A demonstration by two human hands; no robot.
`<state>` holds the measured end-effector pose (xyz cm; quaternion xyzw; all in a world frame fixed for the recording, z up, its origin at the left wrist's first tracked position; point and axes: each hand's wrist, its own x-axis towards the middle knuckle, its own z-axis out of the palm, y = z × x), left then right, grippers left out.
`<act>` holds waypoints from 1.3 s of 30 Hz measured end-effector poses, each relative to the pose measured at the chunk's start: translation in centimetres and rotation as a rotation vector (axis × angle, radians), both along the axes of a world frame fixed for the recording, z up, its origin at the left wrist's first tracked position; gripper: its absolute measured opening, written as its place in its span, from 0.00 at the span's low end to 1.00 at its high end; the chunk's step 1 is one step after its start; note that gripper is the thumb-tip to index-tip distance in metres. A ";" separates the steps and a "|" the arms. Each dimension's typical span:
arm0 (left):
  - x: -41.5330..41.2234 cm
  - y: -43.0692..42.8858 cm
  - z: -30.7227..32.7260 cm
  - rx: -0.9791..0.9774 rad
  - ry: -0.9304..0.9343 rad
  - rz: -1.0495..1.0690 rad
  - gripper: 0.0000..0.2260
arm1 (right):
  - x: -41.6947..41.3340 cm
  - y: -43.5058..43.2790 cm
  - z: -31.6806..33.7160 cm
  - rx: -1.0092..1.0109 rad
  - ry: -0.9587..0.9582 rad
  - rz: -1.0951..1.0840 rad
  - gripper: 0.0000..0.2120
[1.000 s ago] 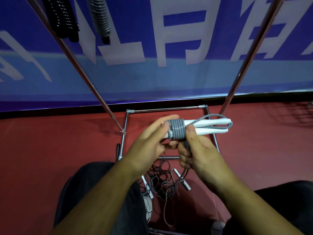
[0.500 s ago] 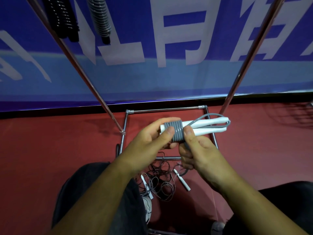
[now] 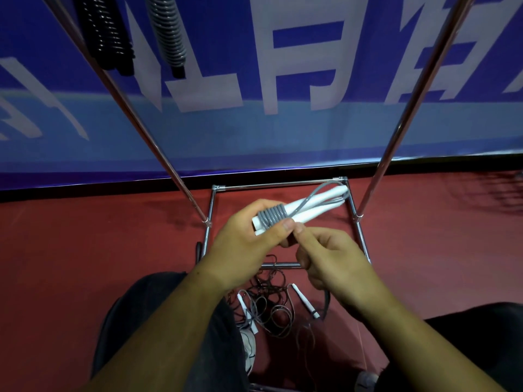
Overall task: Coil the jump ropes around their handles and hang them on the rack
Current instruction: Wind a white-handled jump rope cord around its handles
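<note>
While both bare forearms reached forward from the bottom edge of the view, the left hand (image 3: pixel 249 244) gripped the near end of two white handles (image 3: pixel 314 206) held side by side, fingers curled behind them and the thumb pressed flat over the tight turns of grey cord (image 3: pixel 273 215) wound around them. From that grip the handles tilted up and away to the right, and a loose loop of the same cord ran along them to their far tips. Just beside it, the right hand (image 3: pixel 336 264) sat slightly lower, wrist bent inward, its thumb tip touching the left thumb at the coil's edge; its remaining fingers were curled in, holding the cord, which trailed out beneath the palm toward the floor. The bundle hung in mid-air above the rectangular base of a chrome rack (image 3: pixel 280 184), whose two slanted poles rose out of view on either side. Below the hands, between the person's dark-trousered knees, a tangle of loose ropes (image 3: pixel 271 304) with white handles lay on the red floor (image 3: pixel 85 264). At top left, a black coiled rope (image 3: pixel 104 32) and a grey coiled rope (image 3: pixel 168 32) hung against a blue banner (image 3: pixel 283 131) with large pale characters.
</note>
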<state>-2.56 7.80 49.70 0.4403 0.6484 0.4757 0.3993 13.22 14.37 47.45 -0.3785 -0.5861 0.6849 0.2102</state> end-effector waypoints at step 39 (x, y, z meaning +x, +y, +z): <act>0.2 -0.3 0.2 0.076 0.070 0.008 0.08 | 0.1 -0.6 -0.2 -0.105 0.125 0.130 0.29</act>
